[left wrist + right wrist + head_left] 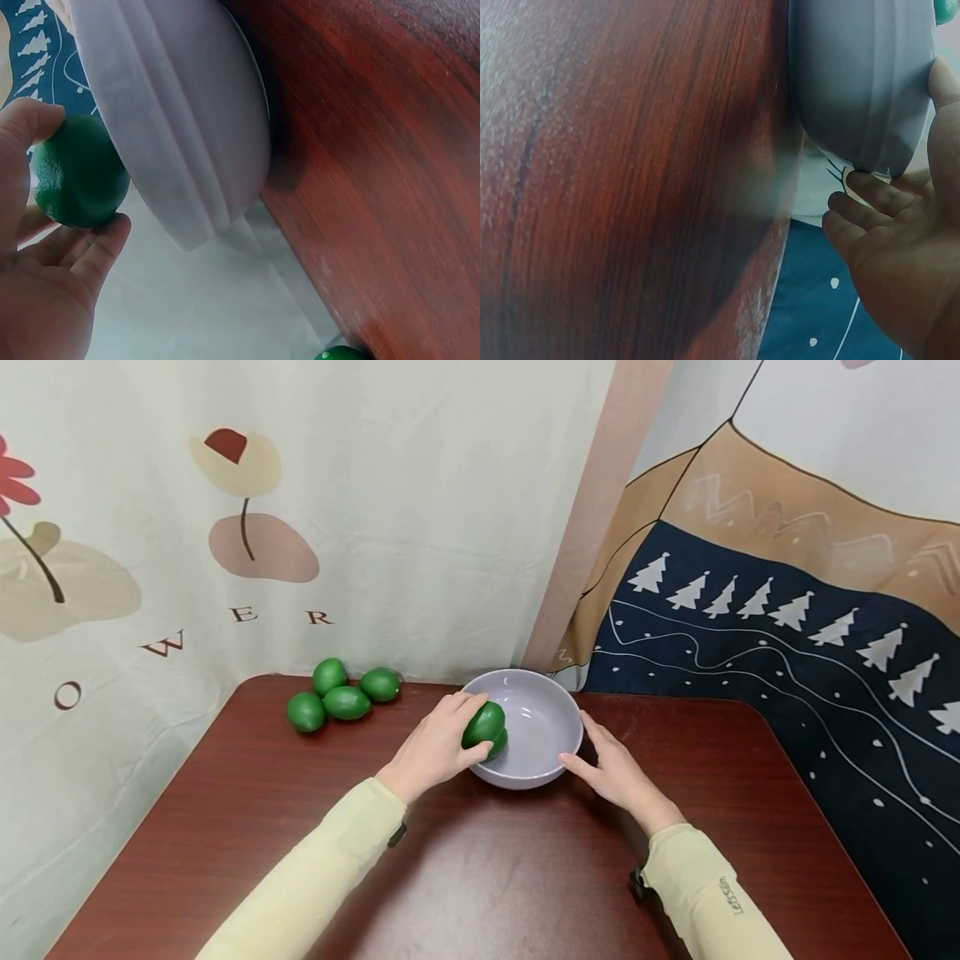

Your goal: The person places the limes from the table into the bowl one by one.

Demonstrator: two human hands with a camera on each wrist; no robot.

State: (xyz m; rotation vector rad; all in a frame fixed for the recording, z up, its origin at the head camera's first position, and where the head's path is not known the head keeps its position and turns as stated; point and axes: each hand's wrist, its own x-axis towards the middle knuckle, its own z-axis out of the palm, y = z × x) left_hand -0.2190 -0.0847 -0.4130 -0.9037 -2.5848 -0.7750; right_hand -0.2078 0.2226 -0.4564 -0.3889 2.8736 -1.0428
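With thumb and fingers spread round it, my left hand [437, 745] grips a green lime [486, 723] over the left side of a pale lilac bowl [536, 727]. Under that lime shows part of another lime [497, 746] inside the bowl. The left wrist view has the held lime [81, 172] beside the bowl's rim, thumb on one side and fingertips on the other. On the bowl's right side rests my right hand [617, 772], thumb at the rim and fairly straight fingers against the outer wall, as the right wrist view shows.
Several limes [347, 702] lie in a group at the table's back left. The dark red-brown table [495, 868] has its back edge just behind the bowl. A pale printed curtain [405, 527] and a navy one with white trees [750, 643] hang beyond it.
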